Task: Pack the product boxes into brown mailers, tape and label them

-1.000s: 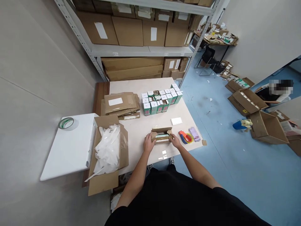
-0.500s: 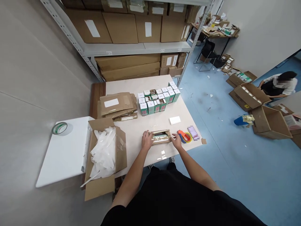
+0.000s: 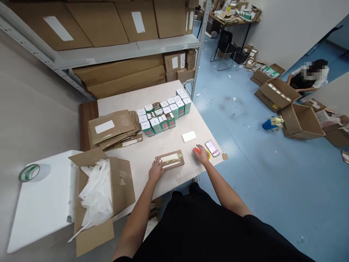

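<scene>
A small cardboard box (image 3: 172, 159) lies near the table's front edge, its top flaps closed and shiny clear tape across them. My left hand (image 3: 156, 169) grips the left end of this box, fingers over the top edge. To the right, my right hand (image 3: 201, 155) is closed around an orange tape dispenser (image 3: 196, 150). The hand hides most of the dispenser; a yellow rim shows beside the palm. A phone (image 3: 212, 149) with a lit screen lies just right of it. Behind the hands is a small stack of white cards (image 3: 189, 137).
Several green-and-white boxes (image 3: 163, 118) stand in rows behind, beside flattened cardboard (image 3: 114, 125). An open carton (image 3: 122, 182) of white plastic is at left, near a tape roll (image 3: 29, 172). Shelving (image 3: 131, 51) rises at the back. A person (image 3: 309, 78) sits at far right among cartons.
The small box's open flaps are now closed. My right hand has left the box and moved right onto the tape dispenser. The head view has shifted, so the scene sits further left.
</scene>
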The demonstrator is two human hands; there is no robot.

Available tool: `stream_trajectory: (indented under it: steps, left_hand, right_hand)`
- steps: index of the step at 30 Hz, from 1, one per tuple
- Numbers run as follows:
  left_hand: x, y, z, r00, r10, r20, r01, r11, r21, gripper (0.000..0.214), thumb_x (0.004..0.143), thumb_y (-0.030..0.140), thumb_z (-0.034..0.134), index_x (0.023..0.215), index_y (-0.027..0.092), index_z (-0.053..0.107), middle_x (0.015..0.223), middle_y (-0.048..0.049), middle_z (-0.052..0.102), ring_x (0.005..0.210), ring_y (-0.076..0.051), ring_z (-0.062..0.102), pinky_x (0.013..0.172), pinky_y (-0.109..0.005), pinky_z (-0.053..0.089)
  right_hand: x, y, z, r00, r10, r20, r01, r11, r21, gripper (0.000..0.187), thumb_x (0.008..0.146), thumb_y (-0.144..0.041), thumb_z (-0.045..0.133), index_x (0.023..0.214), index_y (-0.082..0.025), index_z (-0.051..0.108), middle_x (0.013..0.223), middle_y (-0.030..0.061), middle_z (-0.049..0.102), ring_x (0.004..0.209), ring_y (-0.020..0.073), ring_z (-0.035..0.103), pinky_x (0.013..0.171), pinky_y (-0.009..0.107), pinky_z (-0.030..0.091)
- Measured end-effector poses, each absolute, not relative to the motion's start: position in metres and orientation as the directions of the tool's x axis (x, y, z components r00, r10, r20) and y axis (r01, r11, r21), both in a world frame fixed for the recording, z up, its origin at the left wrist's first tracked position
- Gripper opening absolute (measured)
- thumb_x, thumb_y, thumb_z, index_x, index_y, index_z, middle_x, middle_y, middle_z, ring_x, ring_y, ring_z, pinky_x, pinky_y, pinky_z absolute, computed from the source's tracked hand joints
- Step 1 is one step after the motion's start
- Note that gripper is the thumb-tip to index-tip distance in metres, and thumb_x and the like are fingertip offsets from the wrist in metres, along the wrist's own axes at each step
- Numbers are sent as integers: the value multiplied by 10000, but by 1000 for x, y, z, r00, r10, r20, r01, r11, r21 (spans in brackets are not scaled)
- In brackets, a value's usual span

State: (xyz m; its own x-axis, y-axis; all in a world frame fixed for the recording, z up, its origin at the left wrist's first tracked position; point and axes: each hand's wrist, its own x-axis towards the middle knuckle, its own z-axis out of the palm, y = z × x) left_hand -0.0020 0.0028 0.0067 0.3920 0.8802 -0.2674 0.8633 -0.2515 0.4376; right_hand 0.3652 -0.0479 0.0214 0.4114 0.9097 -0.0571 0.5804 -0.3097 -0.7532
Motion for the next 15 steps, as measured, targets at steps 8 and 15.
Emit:
stream_trajectory:
  steps: [8, 15]
  left_hand:
    - [10, 3, 19, 256, 883, -394, 954, -164, 253, 578, 1006, 519, 487, 1538, 293, 497, 1727, -2, 205, 1527, -345, 304, 1186, -451, 393]
    - [42, 1, 29, 166, 885, -434, 970, -68, 232, 586, 1008, 516, 474, 1546, 283, 487, 1739, -37, 150, 1437, -330, 447, 1118, -418, 452]
  right_hand:
    - [415, -56, -12, 376, 852, -363, 619, -523, -586, 374, 881, -396, 634, 1163, -155, 690, 1162, 135, 706, 1058, 270, 649, 848, 310, 480]
    - [404, -80, -53, 241, 809, -537, 682, -535, -499, 465, 829, -360, 697, 1235, -151, 612, 1097, 138, 709, 987, 281, 662, 789, 323, 457]
